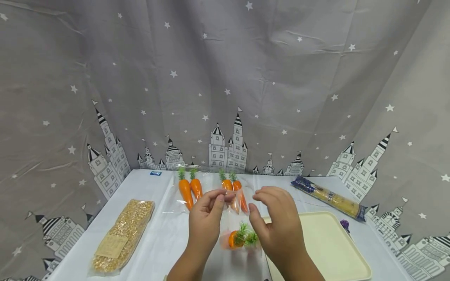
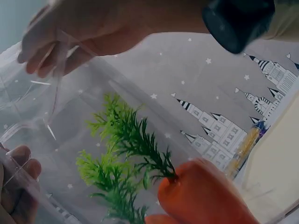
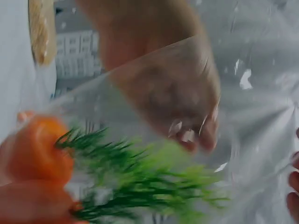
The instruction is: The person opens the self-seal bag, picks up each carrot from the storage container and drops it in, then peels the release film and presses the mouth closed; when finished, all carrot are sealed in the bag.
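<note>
Nearest the person, above the white table [image 1: 158, 242], both hands were raised around a clear plastic bag [image 1: 242, 218] that hung between them with two orange toy carrots [image 1: 233, 239] and their green tops at its near end. On the left, the left hand [image 1: 205, 220] pinched the bag's upper edge between thumb and curled fingertips [image 2: 28, 56]. On the right, the right hand [image 1: 279, 224] had its fingers curled at the bag's other edge, pinching the film in the left wrist view [image 2: 16, 186]. Just right of the hands lay a cream tray [image 1: 327, 246], with a small purple object [image 1: 345, 224] at its far right edge. Well to the left lay a bag of yellow kernels [image 1: 123, 234]. Farther back, two more clear bags held pairs of carrots, one on the left [image 1: 190, 189] and one just behind the raised fingers [image 1: 235, 189]. Far right lay a long packet of spaghetti [image 1: 328, 197], and far left a small blue item [image 1: 156, 173], against the grey star-and-castle curtain [image 1: 225, 78].
</note>
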The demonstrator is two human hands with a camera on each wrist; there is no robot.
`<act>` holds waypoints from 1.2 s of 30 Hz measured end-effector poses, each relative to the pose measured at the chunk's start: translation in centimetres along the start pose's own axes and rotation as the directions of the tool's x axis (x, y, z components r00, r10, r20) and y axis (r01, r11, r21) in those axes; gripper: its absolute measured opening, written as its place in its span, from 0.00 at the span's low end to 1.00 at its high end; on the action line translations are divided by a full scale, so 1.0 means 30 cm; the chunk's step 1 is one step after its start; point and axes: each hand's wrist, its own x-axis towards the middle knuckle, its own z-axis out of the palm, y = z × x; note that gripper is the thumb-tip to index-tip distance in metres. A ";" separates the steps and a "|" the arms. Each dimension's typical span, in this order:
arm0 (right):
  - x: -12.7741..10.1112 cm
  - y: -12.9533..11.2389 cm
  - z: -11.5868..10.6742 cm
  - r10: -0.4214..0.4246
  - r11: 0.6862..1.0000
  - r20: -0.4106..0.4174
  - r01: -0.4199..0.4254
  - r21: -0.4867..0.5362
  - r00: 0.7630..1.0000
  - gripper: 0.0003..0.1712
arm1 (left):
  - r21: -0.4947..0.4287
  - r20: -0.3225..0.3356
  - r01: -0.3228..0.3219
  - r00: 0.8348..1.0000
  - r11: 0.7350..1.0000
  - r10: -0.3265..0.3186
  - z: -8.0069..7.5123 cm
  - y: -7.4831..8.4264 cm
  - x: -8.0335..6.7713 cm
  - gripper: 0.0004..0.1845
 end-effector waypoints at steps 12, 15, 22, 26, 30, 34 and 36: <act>0.060 -0.068 0.075 0.005 0.995 0.337 0.029 -0.098 0.942 0.09 | 0.060 -0.015 0.060 0.998 0.996 -0.059 0.005 0.008 -0.005 0.08; 0.059 -0.058 0.089 0.045 0.988 0.348 0.010 -0.154 0.936 0.07 | 0.083 -0.010 0.077 0.997 0.994 -0.077 0.009 0.008 -0.005 0.08; 0.056 -0.040 0.100 0.096 0.981 0.373 -0.025 -0.191 0.923 0.07 | 0.094 0.017 0.067 0.997 0.993 -0.069 0.013 0.011 -0.012 0.09; 0.056 -0.035 0.103 0.118 0.977 0.386 -0.038 -0.209 0.915 0.07 | 0.116 0.024 0.051 0.998 0.992 -0.054 0.015 0.012 -0.015 0.08; 0.057 -0.032 0.104 0.121 0.976 0.393 -0.038 -0.213 0.912 0.07 | 0.143 0.025 0.044 0.999 0.989 -0.048 0.016 0.016 -0.017 0.09; 0.059 -0.029 0.104 0.111 0.978 0.400 -0.027 -0.208 0.910 0.07 | 0.146 0.033 0.022 0.999 0.989 -0.027 0.014 0.021 -0.019 0.09; 0.060 -0.026 0.103 0.100 0.979 0.402 -0.018 -0.205 0.910 0.07 | 0.142 0.042 0.005 0.999 0.990 -0.011 0.013 0.023 -0.020 0.09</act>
